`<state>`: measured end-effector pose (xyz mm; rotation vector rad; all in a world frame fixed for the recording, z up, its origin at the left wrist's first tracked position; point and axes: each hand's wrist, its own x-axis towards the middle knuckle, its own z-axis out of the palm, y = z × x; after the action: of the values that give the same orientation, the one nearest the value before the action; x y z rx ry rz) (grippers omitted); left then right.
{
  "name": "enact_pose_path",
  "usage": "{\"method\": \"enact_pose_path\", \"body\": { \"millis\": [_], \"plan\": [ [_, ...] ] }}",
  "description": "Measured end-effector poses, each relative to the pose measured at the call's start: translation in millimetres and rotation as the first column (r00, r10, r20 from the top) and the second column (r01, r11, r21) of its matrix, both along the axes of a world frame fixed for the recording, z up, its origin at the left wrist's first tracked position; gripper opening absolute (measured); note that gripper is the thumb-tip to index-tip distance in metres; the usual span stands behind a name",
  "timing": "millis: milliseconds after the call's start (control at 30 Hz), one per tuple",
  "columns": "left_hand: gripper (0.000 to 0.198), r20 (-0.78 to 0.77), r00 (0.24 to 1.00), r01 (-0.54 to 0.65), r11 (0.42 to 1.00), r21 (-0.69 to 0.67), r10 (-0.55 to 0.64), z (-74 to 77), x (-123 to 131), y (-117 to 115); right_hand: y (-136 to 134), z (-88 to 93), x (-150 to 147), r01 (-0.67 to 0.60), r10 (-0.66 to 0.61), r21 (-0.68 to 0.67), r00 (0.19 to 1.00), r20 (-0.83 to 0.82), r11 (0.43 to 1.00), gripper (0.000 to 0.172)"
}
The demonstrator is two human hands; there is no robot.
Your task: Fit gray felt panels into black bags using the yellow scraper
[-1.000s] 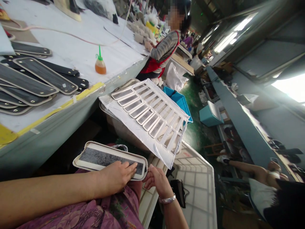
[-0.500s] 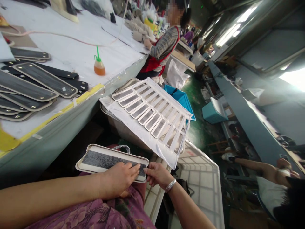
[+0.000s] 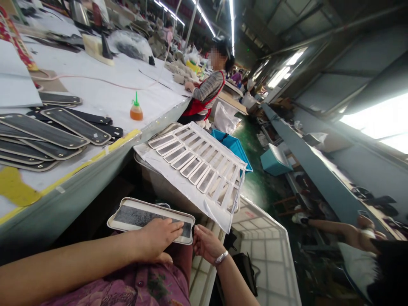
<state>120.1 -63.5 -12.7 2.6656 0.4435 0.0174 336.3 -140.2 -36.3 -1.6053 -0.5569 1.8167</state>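
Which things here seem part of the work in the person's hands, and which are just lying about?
Seem part of it:
Panel, left hand on it, right hand at its end
Rack holding similar strips

Probably just lying about, untouched:
Bottle
Blue bin
White bag

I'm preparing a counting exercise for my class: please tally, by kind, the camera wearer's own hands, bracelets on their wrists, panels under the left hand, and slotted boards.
Left hand: 1
Right hand: 1
Bracelet: 1
Panel: 1
Slotted board: 1
Total: 5
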Motion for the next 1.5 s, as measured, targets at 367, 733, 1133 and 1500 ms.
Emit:
{"method": "enact_pose_path", "body": {
  "millis": [367,733,1133,1500],
  "plan": [
    [0.075,-0.051,0.998,-0.02,1.0,-0.002,0.02,4.2,6.7,2.2,37.5,13.7,14.2,-0.271,0.276,-0.21,0.961,-0.006,0.939,0.043],
    [0.052,0.247,0.744,-0.401,0.711,-0.577,0.621,42.5,-93.1,37.8,22.9,13.1,-8.7,-0.297,0.307,-0.098,0.827,0.471,0.95,0.046],
    [0.036,0.04,0.706,-0.494,0.531,-0.689,0.707,-13.9,-141.4,59.0,24.8,11.7,-6.4,-0.387,0.387,-0.111,0.769,0.509,0.915,0.042],
    [0.043,0.07,0.881,-0.429,0.851,-0.303,0.468,29.9,-76.2,94.7,44.6,49.9,7.4,-0.667,0.148,0.231,0.461,0.875,0.708,0.026]
  ]
}}
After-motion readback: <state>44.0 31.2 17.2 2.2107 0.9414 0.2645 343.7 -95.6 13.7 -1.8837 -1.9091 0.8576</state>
